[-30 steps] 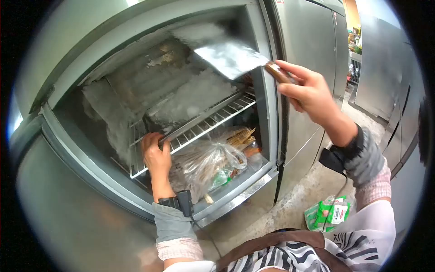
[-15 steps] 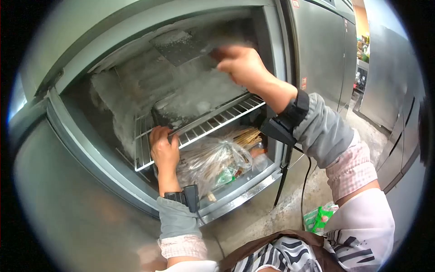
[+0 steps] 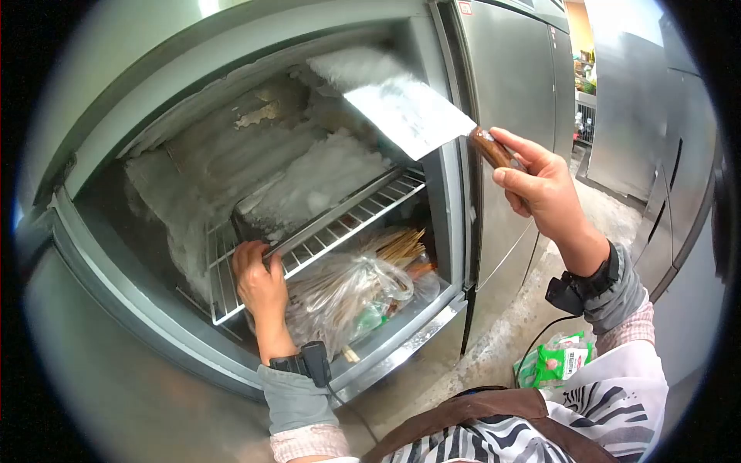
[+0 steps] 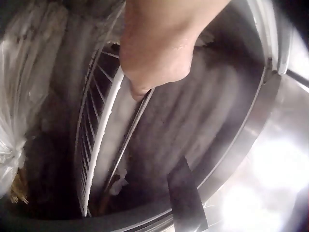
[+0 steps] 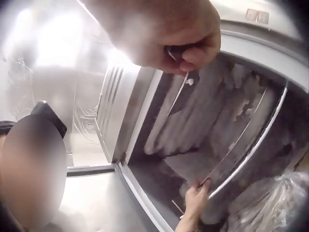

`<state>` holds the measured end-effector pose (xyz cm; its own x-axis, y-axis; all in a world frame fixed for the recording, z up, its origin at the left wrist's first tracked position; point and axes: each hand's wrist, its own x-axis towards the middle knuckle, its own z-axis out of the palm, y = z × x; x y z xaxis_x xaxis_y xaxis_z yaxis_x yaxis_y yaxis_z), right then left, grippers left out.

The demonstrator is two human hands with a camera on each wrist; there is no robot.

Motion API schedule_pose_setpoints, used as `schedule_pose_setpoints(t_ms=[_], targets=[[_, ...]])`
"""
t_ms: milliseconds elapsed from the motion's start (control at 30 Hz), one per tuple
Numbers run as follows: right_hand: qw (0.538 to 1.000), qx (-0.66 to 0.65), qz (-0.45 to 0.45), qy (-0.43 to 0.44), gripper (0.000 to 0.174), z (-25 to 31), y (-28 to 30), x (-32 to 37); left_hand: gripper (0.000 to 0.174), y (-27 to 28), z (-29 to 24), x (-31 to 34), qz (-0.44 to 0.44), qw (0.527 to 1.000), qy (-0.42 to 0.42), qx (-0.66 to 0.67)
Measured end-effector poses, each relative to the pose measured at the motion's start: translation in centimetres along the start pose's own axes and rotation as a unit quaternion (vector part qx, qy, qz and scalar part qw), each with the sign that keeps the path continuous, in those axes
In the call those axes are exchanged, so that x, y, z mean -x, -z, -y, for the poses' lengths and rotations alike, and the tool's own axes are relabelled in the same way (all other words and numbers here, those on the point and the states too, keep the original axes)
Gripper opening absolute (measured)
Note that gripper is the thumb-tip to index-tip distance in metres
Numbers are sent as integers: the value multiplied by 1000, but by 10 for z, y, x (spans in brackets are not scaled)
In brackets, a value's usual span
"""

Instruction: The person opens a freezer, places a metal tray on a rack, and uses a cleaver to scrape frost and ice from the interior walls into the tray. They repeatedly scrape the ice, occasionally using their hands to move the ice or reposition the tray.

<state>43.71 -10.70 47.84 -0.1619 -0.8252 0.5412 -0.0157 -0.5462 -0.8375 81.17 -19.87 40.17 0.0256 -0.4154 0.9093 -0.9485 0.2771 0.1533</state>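
Note:
My right hand (image 3: 544, 189) grips the brown wooden handle (image 3: 494, 148) of a cleaver, held up at the right side of the freezer opening. Its broad, shiny blade (image 3: 413, 116) points left into the compartment, above the frost. With fingers over the rim and thumb in front, my left hand (image 3: 262, 285) holds the front corner of a metal tray (image 3: 340, 208) on a white wire shelf (image 3: 363, 228). Thick frost (image 3: 324, 174) heaps on the tray. From the right wrist, the cleaver blade (image 5: 178, 94) shows nearly edge-on.
Frost coats the freezer's back and left walls. Under the shelf lies a clear plastic bag (image 3: 347, 297) with thin wooden sticks (image 3: 401, 245). Green-and-white packages (image 3: 559, 360) lie on the floor at right, near a steel cabinet (image 3: 509, 92).
My right hand swung the cleaver into the compartment toward the frost, then drew it back up and right. My left hand has stayed at the tray's corner.

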Motion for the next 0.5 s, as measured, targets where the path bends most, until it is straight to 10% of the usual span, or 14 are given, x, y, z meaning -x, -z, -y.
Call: schedule_pose_setpoints(t_ms=[500], targets=[[997,64,18,36,51,2,14,0,20,-10,3,0,-11,999,1,-37]])
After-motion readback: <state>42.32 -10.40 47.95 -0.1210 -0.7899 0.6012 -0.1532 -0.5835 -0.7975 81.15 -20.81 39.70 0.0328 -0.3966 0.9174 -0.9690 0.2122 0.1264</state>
